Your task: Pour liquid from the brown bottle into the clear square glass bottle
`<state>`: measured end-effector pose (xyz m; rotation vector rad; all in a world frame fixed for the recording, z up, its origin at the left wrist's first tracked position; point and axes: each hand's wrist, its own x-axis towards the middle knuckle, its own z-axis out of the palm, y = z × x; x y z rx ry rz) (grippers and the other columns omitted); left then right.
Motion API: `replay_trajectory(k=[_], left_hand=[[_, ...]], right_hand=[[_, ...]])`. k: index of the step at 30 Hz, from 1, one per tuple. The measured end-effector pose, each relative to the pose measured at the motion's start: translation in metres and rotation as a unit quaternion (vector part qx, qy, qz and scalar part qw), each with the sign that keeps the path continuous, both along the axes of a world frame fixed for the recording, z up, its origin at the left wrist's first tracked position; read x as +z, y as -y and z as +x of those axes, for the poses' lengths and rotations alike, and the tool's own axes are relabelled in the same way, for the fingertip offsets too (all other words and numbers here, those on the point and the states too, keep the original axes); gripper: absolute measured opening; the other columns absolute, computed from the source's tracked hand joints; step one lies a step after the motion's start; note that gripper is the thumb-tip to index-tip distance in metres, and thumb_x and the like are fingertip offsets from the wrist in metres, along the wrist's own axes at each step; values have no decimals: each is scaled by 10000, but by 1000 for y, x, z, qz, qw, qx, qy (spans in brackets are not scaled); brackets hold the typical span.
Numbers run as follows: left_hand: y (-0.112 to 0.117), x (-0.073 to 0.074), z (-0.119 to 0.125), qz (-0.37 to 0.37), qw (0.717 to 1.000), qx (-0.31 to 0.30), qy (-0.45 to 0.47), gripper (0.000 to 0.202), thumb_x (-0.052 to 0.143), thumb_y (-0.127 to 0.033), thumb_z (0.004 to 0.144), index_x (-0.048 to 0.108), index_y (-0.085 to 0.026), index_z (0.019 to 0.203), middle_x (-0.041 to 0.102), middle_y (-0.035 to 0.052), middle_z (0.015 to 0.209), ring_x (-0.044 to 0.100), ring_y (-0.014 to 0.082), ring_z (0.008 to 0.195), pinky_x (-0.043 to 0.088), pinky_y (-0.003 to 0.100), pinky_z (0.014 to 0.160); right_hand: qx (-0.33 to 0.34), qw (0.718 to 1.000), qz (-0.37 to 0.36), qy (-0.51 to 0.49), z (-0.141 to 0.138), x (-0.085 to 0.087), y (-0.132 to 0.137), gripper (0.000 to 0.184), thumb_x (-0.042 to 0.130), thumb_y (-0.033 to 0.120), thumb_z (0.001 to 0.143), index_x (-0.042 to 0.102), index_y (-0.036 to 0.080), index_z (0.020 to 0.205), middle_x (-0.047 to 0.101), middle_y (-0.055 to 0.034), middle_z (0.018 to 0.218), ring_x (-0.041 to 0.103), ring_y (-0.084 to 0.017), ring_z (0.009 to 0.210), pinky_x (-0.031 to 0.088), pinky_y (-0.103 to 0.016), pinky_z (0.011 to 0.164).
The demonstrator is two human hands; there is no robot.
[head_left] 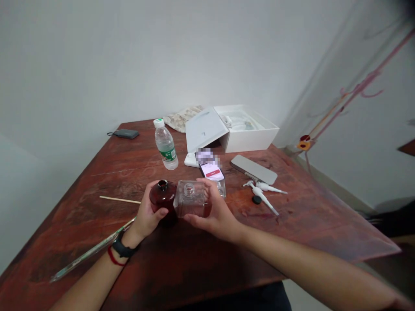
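My left hand (pixel 147 214) grips a dark amber glass bottle (pixel 164 198) with its neck upward. My right hand (pixel 214 220) holds a square transparent glass bottle (pixel 189 198) from the side, its short neck also upward. The two bottles touch or nearly touch above the table. Behind my right hand, a transparent glass object (pixel 221 187) is partly hidden. A black wristband and a red cord circle my left wrist.
On the red-brown wooden table (pixel 301 229) lie a phone (pixel 211 171), a silver flat case (pixel 254 169), white pump tops (pixel 263 194), a black cap (pixel 256 199), a water bottle (pixel 166 144), an open white box (pixel 249 129), a wooden stick (pixel 119 199) and a long tube (pixel 92 249).
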<state>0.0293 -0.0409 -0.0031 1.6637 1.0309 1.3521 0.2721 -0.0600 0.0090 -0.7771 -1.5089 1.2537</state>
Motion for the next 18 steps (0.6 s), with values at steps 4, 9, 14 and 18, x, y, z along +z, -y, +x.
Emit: replay_trajectory(k=[4,9,14,18], left_hand=[[0,-2,-3,4,1000,17,-11,948,842,-861,722,533,-225,1354,702,146,1293,706,353,1191,556,471,1067],[-1,-1,-4,17,999,26,-20,930,850,-854,717,542,-232,1337,699,128,1274,707,351,1182,560,478,1063],[1,-3,-2,21,999,34,-16,919,834,-839,754,508,-243,1372,687,127,1294,708,343,1189,560,477,1068],[1,-8,-3,22,999,40,-12,931,851,-810,764,495,-236,1404,655,140,1354,678,343,1245,521,486,1127]], right_hand=[[0,1000,0,-4,0,2,-1,874,949,334,776,388,285,1444,620,-128,1352,680,-320,1279,583,-524,1105],[-8,1000,18,8,0,0,-2,891,959,326,755,399,277,1447,617,-129,1350,668,-327,1295,561,-530,1133],[-5,999,34,20,1,0,-2,891,952,320,763,392,277,1455,639,-132,1345,670,-328,1295,553,-531,1138],[-2,999,36,22,1,0,-2,877,947,318,766,393,273,1444,637,-131,1345,668,-321,1293,554,-516,1128]])
